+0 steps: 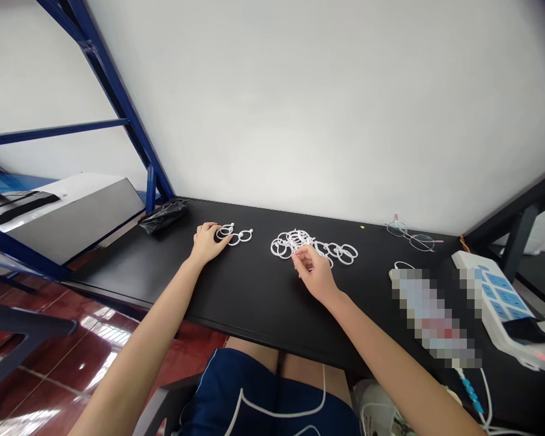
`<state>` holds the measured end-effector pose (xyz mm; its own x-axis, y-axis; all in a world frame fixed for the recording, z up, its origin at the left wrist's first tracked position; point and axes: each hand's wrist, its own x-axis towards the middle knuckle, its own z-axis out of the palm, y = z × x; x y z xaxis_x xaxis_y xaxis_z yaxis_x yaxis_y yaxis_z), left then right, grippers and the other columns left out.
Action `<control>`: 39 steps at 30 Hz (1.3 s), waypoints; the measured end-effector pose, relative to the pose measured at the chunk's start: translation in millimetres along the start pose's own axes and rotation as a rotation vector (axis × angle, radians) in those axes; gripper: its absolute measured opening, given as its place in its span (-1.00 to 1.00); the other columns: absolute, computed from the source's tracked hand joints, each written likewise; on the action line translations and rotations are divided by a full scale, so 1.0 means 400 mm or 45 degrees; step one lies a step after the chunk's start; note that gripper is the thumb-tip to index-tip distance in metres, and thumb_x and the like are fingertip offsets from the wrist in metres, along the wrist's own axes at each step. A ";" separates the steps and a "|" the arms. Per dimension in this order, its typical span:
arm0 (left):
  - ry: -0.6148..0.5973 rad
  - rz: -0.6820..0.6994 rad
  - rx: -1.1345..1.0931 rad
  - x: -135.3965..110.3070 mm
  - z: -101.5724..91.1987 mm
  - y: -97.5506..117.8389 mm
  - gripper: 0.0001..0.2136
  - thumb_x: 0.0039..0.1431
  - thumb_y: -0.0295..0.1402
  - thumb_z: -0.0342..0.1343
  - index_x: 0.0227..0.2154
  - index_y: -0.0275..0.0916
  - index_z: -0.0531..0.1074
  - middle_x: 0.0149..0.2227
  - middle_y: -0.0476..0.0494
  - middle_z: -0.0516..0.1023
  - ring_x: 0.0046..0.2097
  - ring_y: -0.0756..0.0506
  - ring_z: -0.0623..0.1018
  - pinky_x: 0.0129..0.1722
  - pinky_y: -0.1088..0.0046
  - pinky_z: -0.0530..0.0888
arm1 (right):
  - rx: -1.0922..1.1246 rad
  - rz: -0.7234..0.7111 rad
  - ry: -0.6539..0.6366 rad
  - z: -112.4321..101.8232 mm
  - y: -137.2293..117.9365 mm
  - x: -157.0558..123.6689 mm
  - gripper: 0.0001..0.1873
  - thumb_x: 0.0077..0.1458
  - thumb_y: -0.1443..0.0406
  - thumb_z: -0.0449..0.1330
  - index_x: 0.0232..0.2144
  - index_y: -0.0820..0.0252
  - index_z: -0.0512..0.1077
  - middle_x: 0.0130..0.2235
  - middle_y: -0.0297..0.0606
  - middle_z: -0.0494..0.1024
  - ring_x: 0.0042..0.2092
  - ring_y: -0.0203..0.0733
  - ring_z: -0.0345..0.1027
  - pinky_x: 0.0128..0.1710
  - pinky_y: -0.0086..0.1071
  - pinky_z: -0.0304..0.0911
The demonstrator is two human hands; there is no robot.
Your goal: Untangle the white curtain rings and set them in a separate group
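Note:
On the black table, my left hand (205, 243) lies with thumb and fingers apart around a small group of white rings (246, 235) with little knobs, its fingertips touching them. To the right sits a larger tangled pile of white rings (300, 238), thin and plastic-looking. My right hand (315, 272) is at the near edge of this pile, thumb and forefinger pinched together. What is between those fingertips is too small to make out, and the hand hides part of the pile.
A crumpled black plastic bag (164, 217) lies at the table's left end. Eyeglasses (409, 235) rest near the wall. At the right are a blurred-out phone-like object (436, 321) with a white cable and a power strip (504, 303). A blue metal frame (118, 97) rises at left.

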<state>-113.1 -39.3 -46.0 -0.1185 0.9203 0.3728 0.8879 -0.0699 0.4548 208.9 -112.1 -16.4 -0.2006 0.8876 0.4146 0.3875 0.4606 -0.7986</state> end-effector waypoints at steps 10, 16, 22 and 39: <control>0.231 0.158 -0.155 -0.006 -0.029 0.066 -0.65 0.20 -0.14 0.08 -0.09 -0.27 0.49 0.04 -0.26 0.51 0.09 -0.22 0.45 0.16 0.19 0.35 | -0.019 0.016 0.074 -0.003 0.000 -0.001 -0.84 0.22 0.16 0.10 -0.32 0.11 0.30 -0.52 -0.37 0.42 -0.56 -0.28 0.31 -0.55 -0.40 0.28; -0.493 0.822 -0.157 -0.012 -0.015 0.221 -0.57 0.23 -0.22 0.08 0.13 -0.28 0.37 0.20 -0.31 0.38 0.20 -0.24 0.40 0.22 0.14 0.33 | -0.051 0.021 0.103 -0.006 0.007 0.004 -0.87 0.24 0.19 0.09 -0.31 0.11 0.29 -0.53 -0.38 0.43 -0.59 -0.30 0.29 -0.56 -0.40 0.26; -0.665 0.831 -0.364 0.001 0.041 0.285 -0.52 0.18 -0.17 0.17 0.11 -0.26 0.37 0.20 -0.35 0.37 0.20 -0.24 0.41 0.22 0.16 0.35 | -0.023 0.031 0.138 -0.014 0.005 0.007 -0.88 0.23 0.20 0.09 -0.30 0.11 0.29 -0.53 -0.38 0.44 -0.58 -0.29 0.32 -0.55 -0.39 0.28; -0.414 0.885 -0.195 -0.036 0.037 0.281 -0.63 0.21 -0.20 0.17 0.01 -0.27 0.39 -0.18 -0.18 0.49 -0.15 -0.16 0.50 -0.14 0.27 0.48 | -0.006 0.038 0.146 -0.013 -0.006 0.003 -0.92 0.23 0.24 0.12 -0.30 0.11 0.30 -0.52 -0.40 0.45 -0.56 -0.30 0.36 -0.54 -0.41 0.27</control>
<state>-4.9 -54.8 -12.2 0.5994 0.7110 0.3677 0.6367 -0.7019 0.3193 212.4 -112.0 -11.9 -0.0847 0.8950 0.4379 0.3962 0.4335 -0.8094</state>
